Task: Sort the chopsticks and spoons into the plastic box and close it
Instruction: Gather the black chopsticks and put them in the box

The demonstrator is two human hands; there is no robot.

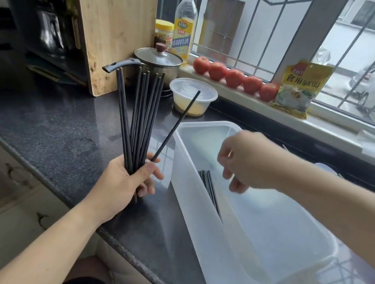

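Clearly the chopstick half of the sorting is in hand: the left hand (126, 179) grips a fanned bundle of black chopsticks (140, 120) by their lower ends, fingers and thumb curled round them, tips pointing up over the dark countertop (47, 122) just left of the plastic box (197, 220). I count about nine sticks in that bundle, one splayed off to the right, though a few overlap and the count may be off by one. The right hand (246, 162) hovers over the open box with its fingers loosely bent and apart, holding nothing that I can see. Below it, in the narrow left compartment of the box, lies a small cluster of chopsticks already placed (211, 191), perhaps three or four; they are too tightly bunched to count surely. The wider right compartment looks bare, and no spoons show anywhere in view, nor does a lid that I can identify with certainty. The next move, as I judge it, calls for the right hand to come across, pinch one or two sticks from the fan, and lay them lengthwise alongside those in the narrow compartment. Behind stand one lidded pot (157, 63), one round tub (192, 97) and five tomatoes (235, 77) on the sill.
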